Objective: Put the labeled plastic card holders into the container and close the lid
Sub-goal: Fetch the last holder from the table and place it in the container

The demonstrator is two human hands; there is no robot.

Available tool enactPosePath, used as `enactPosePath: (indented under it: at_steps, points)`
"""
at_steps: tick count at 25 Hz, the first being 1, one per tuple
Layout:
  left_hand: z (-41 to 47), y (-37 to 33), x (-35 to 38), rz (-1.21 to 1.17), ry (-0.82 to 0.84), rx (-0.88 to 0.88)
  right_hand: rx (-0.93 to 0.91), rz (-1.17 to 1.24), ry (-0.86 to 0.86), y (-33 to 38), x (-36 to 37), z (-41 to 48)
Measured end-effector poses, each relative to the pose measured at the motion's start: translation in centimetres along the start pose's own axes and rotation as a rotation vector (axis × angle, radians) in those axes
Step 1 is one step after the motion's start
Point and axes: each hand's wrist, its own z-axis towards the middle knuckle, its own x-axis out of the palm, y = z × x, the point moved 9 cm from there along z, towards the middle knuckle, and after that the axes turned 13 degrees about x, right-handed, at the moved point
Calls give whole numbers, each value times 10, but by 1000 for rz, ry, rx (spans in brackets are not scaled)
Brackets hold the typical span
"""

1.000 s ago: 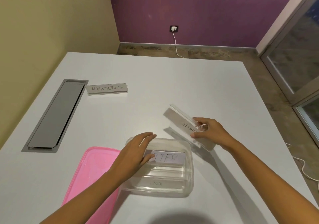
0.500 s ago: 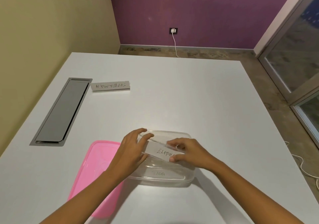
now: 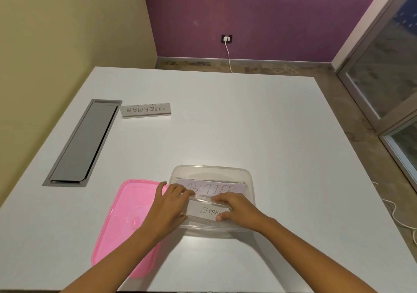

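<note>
Lowered since before, ELEPHANT holder [image 3: 208, 210] sits inside container [image 3: 249, 180].

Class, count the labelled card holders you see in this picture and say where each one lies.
3, perhaps more hidden beneath. The BUTTER holder lies in the clear container; the ELEPHANT holder, under both hands, lies there nearer the person; the SUPERMAN holder is on the table beside the grey hatch.

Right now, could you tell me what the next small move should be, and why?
Probably let go of the ELEPHANT holder, since both hands have it down inside the container, then reach for the SUPERMAN holder lying out on the table.
</note>
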Motion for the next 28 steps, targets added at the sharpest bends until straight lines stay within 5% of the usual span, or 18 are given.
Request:
enactPosePath:
  at_steps: [7,16,23,28]
  points:
    - [15,5,35,16,362,-3,10,-180,-34,-1,13,5]
    - [17,9,44,58,384,30,58,-129,-48,-1,15,4]
    - [18,8,42,43,372,9,122,-513,-198,13,17,-7]
    - [17,9,41,25,327,9,136,-454,-67,8,15,-10]
